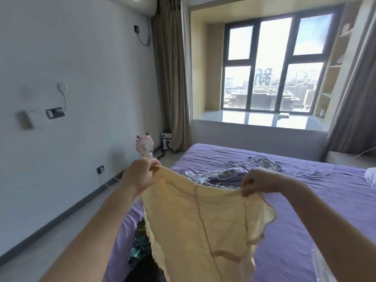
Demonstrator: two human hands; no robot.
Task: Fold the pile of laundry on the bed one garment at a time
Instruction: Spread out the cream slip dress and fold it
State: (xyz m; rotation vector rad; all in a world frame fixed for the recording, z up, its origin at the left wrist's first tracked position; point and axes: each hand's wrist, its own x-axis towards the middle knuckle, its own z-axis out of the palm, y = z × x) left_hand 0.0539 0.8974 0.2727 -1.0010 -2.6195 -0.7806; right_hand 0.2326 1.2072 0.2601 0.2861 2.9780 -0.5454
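A pale yellow garment [203, 224] with frilled edges hangs in the air over the purple bed [305, 200]. My left hand [140, 174] grips its upper left corner. My right hand [258, 183] pinches its upper right edge, so the cloth is stretched between them and droops down. Behind it on the bed lies a crumpled grey-and-lilac garment [244, 169]. Dark and teal clothes [138, 247] lie at the bed's near left edge, partly hidden by the yellow one.
A pink handheld fan [144, 147] stands left of the bed beyond my left hand. A white item [371, 176] lies at the bed's right edge. The floor strip [71, 231] runs along the wall. Window seat and curtains are at the back.
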